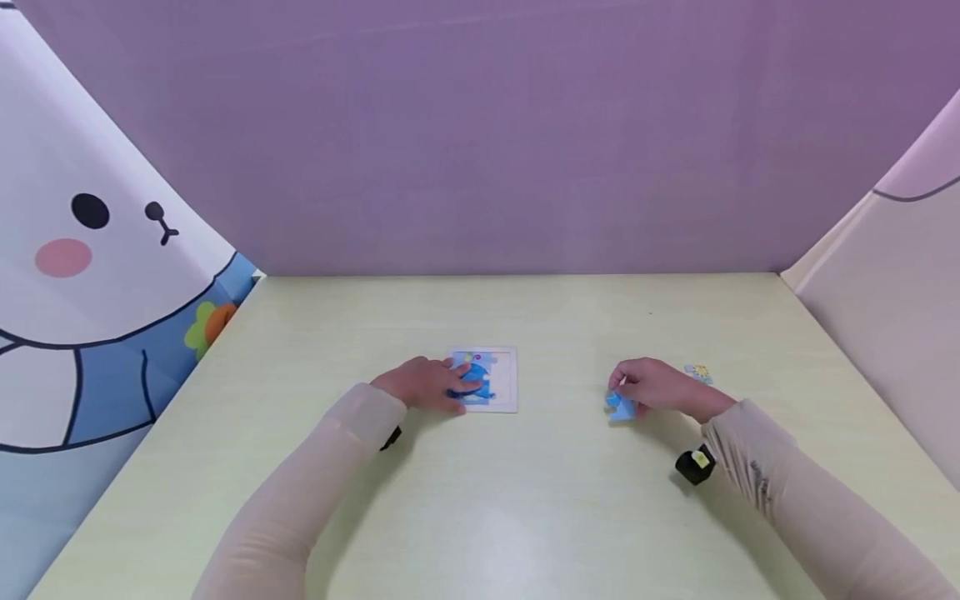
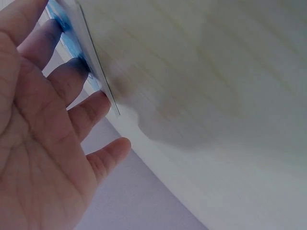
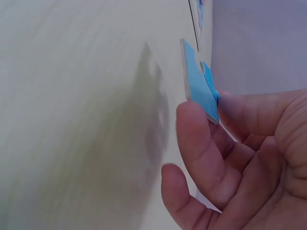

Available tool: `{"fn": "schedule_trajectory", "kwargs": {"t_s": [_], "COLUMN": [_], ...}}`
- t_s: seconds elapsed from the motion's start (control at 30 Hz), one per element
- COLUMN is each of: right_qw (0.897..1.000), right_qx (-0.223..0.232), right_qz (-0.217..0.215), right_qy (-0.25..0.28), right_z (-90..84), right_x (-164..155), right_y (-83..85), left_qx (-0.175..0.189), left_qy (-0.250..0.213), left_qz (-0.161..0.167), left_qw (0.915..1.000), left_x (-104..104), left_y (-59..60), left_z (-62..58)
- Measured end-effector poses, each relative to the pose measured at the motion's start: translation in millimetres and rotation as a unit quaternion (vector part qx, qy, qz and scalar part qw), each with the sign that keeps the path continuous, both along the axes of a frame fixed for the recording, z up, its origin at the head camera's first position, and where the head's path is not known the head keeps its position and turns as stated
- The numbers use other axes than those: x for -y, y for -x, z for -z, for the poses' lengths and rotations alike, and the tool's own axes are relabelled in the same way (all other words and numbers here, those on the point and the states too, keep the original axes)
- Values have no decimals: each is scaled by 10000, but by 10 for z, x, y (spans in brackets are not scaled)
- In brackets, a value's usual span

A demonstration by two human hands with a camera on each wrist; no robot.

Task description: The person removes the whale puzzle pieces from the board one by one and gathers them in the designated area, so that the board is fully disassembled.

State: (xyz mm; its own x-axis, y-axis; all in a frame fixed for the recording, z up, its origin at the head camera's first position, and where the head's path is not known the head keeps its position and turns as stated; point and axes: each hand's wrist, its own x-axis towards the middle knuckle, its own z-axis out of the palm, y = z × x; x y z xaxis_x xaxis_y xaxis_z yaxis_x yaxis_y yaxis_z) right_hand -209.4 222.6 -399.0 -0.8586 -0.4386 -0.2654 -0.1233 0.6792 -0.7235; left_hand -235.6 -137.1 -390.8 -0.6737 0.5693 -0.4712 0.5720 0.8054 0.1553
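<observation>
On my feed, a person in pale sleeves works at a light wooden table [image 1: 525, 500], with a small white-framed puzzle board [image 1: 504, 379] lying flat near its middle as the landmark. The left hand [image 1: 429, 383] rests on the board's left half, fingers straight and slightly spread, their tips pressing flat on the blue picture pieces already set in it; the left wrist view shows those fingertips [image 2: 72, 72] against the board's blue edge, the palm open and holding nothing. Well to the right of the board, the right hand [image 1: 660, 387] pinches a loose blue puzzle piece [image 1: 619, 406] between thumb and fingers; the right wrist view shows the piece [image 3: 199, 84] held on edge, lifted just clear of the tabletop, its shadow falling on the wood beside it. Farther right of the board, just behind the right hand, another small piece with a yellow mark [image 1: 698, 372] lies flat on the table. A purple wall [image 1: 480, 133] stands behind the board, and a panel printed with a cartoon rabbit [image 1: 90, 250] closes off the side to the left of it.
</observation>
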Motion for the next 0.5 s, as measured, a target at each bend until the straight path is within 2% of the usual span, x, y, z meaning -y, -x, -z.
{"fn": "schedule_trajectory", "kwargs": {"t_s": [0.37,0.5], "right_qw": [9998,9996], "right_qx": [-113,-195], "right_qz": [-58,70], "right_qy": [182,196], "right_z": [-23,-56], "right_x": [-237,-316], "right_y": [-88,-96], "left_qx": [4,-24], "left_qy": [-9,-46], "left_qz": [-7,-3], "left_qw": [10000,10000], "left_x": [2,-1], "left_y": [3,-5], "left_z": [20,2]}}
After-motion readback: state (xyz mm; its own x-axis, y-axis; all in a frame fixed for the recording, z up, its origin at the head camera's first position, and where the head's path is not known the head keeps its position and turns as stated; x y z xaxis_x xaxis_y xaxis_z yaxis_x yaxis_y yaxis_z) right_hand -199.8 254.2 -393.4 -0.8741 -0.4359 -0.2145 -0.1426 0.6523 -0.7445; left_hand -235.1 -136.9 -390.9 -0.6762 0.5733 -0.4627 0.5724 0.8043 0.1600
